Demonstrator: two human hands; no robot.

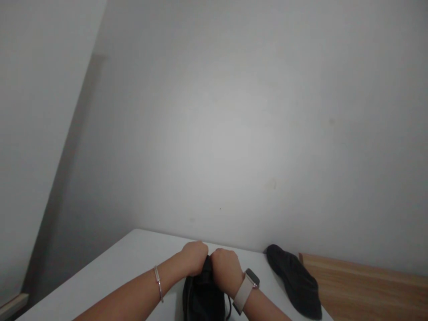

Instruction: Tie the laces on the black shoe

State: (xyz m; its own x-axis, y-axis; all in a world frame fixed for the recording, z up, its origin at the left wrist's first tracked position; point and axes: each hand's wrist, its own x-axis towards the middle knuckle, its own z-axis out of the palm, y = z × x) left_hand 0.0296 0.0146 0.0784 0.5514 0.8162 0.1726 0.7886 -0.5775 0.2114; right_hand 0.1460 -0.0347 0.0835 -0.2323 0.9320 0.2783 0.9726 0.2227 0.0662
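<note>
A black bag (202, 298) stands on the white table (127, 267) at the bottom of the view, its lower part cut off by the frame. My left hand (195, 257), with a thin bracelet on the wrist, is closed on the bag's top edge from the left. Close beside it, my right hand (226, 266), with a watch on a pale strap, grips the same top edge from the right. The two fists almost touch.
A dark cloth item (296, 281) lies at the white table's right edge, partly on a wooden surface (368, 285). A plain grey wall (217, 133) rises right behind the table and fills most of the view.
</note>
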